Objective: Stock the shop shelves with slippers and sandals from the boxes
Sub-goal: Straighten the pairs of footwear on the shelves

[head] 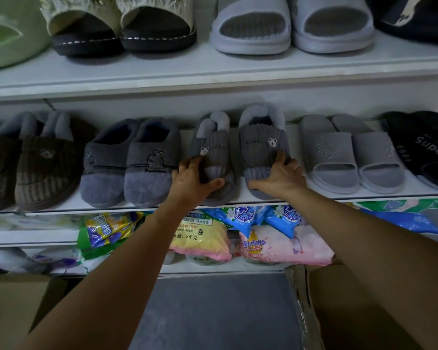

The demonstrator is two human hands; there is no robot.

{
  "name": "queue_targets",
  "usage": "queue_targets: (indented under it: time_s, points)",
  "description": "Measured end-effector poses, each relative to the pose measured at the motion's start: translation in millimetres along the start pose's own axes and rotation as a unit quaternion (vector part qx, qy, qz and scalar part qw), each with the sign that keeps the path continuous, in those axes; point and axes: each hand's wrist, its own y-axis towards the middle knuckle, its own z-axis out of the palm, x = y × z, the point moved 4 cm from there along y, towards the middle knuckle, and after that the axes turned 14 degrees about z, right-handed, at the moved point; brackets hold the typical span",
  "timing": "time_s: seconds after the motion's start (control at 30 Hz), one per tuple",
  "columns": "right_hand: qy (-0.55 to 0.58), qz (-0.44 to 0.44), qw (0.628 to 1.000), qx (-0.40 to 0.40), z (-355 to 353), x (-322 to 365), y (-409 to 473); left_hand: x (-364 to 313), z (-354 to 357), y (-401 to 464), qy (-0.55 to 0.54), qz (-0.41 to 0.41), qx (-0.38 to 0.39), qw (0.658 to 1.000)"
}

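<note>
Head view. We are looking at white shop shelves, and we are reaching both arms to the middle shelf [238, 198]. Our left hand [191, 176] is gripping the toe of the left grey bear slipper [213, 150]: the fingers are curling over its outer side and the thumb is lying across the toe. Our right hand [280, 176] is holding the toe of the right grey bear slipper [262, 145], with the fingers spreading over its upper and outer side. Both slippers are sitting on the middle shelf, toes toward us, slightly apart from each other. To their left, rabbit slippers [129, 162] and brown slippers [31, 162] are standing in pairs; to their right, grey slides [344, 155] and a black slide [425, 147] are lying. The upper shelf [213, 72] is carrying more sandals. Below, bagged goods [276, 238] are filling a lower shelf, and a cardboard box [364, 311] is standing at lower right.
</note>
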Motion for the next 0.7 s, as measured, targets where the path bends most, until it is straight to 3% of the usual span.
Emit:
queue_targets:
  time_s: [0.17,0.43,0.7]
  points:
    - [0.006,-0.017,1.000,0.006,1,-5,3,1,9,-20,0.067,0.116,0.033,0.990]
    - [-0.013,-0.031,0.999,-0.003,10,5,-9,1,7,-14,0.050,0.116,0.018,0.992]
    - [0.044,-0.014,0.999,-0.002,11,8,-9,-2,5,-2,0.039,0.110,0.029,0.993]
